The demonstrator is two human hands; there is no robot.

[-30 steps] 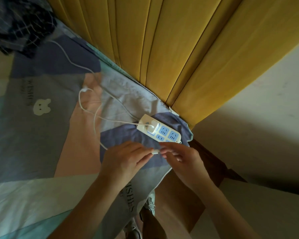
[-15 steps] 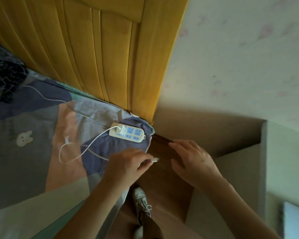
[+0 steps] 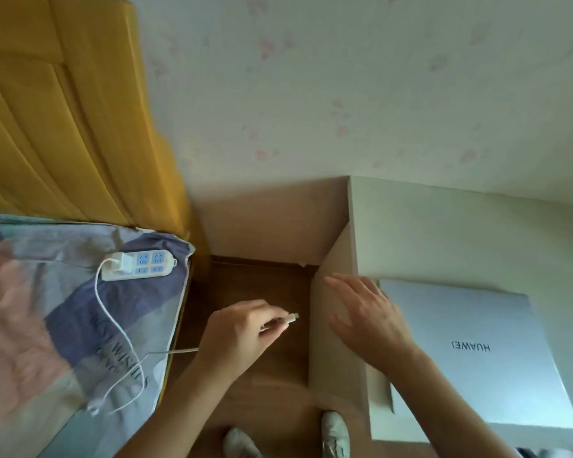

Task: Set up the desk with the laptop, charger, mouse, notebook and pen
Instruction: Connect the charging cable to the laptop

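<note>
My left hand (image 3: 242,335) pinches the white charger cable's plug end (image 3: 290,318) over the floor gap between bed and desk. The cable (image 3: 113,322) trails left across the bedspread to a white charger brick (image 3: 118,263) plugged into a white and blue power strip (image 3: 139,265). My right hand (image 3: 366,317) is open, fingers spread, at the desk's left edge by the corner of a closed silver laptop (image 3: 477,352) lying flat on the pale desk (image 3: 444,233).
The bed (image 3: 47,325) with a patterned cover fills the lower left, against a yellow padded headboard (image 3: 63,127). Brown floor (image 3: 255,292) lies between bed and desk. My shoes (image 3: 334,434) show at the bottom. A papered wall stands behind.
My view swung right from the bed toward the desk, bringing the laptop into sight. My left hand carried the cable end rightward off the bed; my right hand reached the desk edge.
</note>
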